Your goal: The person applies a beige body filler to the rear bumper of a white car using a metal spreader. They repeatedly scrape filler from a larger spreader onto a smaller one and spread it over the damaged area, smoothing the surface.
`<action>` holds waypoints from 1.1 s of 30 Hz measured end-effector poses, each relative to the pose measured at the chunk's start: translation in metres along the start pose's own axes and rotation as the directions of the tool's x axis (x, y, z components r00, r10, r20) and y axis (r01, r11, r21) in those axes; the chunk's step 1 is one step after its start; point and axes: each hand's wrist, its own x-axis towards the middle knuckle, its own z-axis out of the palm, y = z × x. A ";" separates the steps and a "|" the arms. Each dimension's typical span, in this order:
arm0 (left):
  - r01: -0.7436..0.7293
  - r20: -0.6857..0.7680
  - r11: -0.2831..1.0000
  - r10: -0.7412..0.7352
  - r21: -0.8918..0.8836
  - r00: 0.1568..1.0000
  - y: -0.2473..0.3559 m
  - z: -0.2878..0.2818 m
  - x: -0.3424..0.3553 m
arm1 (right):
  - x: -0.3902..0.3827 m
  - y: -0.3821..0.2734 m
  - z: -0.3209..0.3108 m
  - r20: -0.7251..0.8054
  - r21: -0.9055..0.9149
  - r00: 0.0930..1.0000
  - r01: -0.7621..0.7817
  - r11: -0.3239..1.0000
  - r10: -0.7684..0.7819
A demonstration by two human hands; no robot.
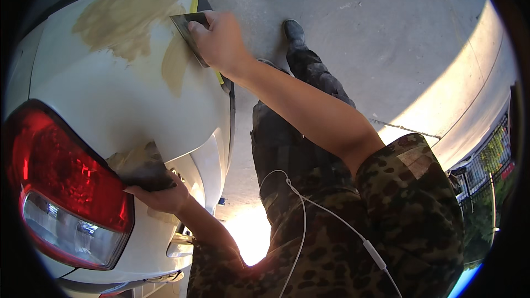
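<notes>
My right hand [223, 44] grips a dark, flat putty spreader [187, 36], its edge against the white car panel [99, 105] near the wheel-arch edge. Tan body filler [124, 16] is smeared in a broad, uneven patch over the panel, and a smaller streak [175, 66] lies beside the spreader. Down by the red and clear tail light [72, 182], my left hand [165, 194] is closed on a dark, flat plate [143, 166] with tan smears on its face. The fingers under that plate are partly hidden.
Yellow masking tape [194, 1] lines the arch edge. A white earphone cord [331, 218] hangs in front of my camouflage clothing. My legs and dark boot [295, 32] stand on the concrete floor [375, 49]. Bright sunlight falls at the right.
</notes>
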 end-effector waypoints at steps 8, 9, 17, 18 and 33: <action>0.022 -0.008 0.999 -0.022 -0.029 1.000 -0.001 0.003 -0.005 | -0.110 -0.006 0.011 0.038 0.016 0.840 0.540 0.841 -0.541; 0.039 0.010 0.996 -0.039 -0.078 0.999 0.000 0.003 -0.004 | -0.119 -0.004 0.007 0.084 0.024 0.805 0.587 0.809 -0.587; -0.076 -0.031 0.987 0.072 -0.145 0.997 0.000 0.005 0.005 | -0.068 0.071 -0.031 0.064 0.363 0.984 -0.181 0.914 0.169; -0.057 -0.001 0.984 0.057 -0.166 0.998 0.000 0.006 0.006 | -0.055 0.081 -0.027 0.042 0.365 0.982 -0.186 0.912 0.183; 0.212 0.010 0.923 -0.220 -0.320 0.975 -0.002 0.012 -0.006 | -0.020 0.078 -0.002 0.081 0.144 0.976 -0.212 0.966 0.202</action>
